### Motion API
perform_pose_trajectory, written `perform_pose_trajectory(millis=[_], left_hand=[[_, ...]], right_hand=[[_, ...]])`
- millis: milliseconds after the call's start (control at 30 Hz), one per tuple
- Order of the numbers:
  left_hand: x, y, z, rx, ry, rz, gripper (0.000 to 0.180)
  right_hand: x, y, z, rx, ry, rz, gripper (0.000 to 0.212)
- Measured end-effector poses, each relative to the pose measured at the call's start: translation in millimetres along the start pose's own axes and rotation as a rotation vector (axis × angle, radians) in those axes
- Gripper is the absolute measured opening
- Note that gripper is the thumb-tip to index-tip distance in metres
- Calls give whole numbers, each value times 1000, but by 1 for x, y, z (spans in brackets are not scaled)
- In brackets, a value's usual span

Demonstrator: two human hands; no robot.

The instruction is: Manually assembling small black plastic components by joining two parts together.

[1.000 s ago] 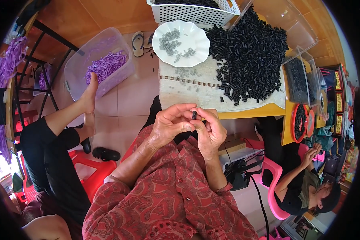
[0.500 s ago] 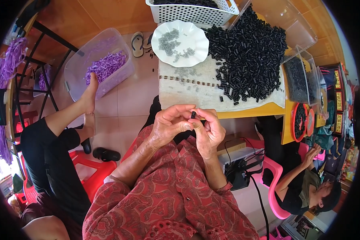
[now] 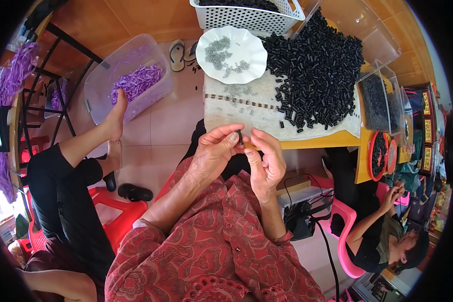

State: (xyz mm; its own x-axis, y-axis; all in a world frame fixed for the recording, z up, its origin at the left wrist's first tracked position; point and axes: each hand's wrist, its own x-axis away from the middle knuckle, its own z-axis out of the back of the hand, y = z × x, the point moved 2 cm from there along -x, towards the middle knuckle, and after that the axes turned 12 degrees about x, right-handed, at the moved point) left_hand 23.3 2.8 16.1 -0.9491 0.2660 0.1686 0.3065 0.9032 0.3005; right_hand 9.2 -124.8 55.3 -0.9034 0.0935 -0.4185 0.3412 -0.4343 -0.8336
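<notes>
Just in front of the table's near edge, my left hand (image 3: 217, 153) pinches a small black plastic tube (image 3: 240, 137) upright between thumb and fingers. My right hand (image 3: 268, 163) hovers close on its right, thumb and fingers apart, and I see nothing held in it. Beyond the hands, a large heap of similar black tubes (image 3: 317, 75) covers the right of a white cloth (image 3: 236, 117). On the cloth's far left stands a white scalloped plate (image 3: 254, 60) with small clear pieces (image 3: 219, 53) on it; more clear pieces lie loose before it.
A perforated white basket (image 3: 246, 21) stands at the back, and clear bins (image 3: 380, 103) stand right of the heap. Red-rimmed trays (image 3: 378, 156) sit at the right. A clear tub (image 3: 98, 83) with purple strips is on the floor left. Two people sit nearby, left and right.
My right fingers have come away from the black tube and spread apart. The tube stays in my left hand, turned more upright. The view has shifted slightly.
</notes>
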Motion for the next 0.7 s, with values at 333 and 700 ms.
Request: perform_pose_trajectory(millis=[333,700], left_hand=[[2,1,3,33,42,-24,21],[5,4,-2,-37,38,-27,23]], right_hand=[[3,-9,-1,186,-119,-100,12],[9,-11,-5,93,-138,-203,10]])
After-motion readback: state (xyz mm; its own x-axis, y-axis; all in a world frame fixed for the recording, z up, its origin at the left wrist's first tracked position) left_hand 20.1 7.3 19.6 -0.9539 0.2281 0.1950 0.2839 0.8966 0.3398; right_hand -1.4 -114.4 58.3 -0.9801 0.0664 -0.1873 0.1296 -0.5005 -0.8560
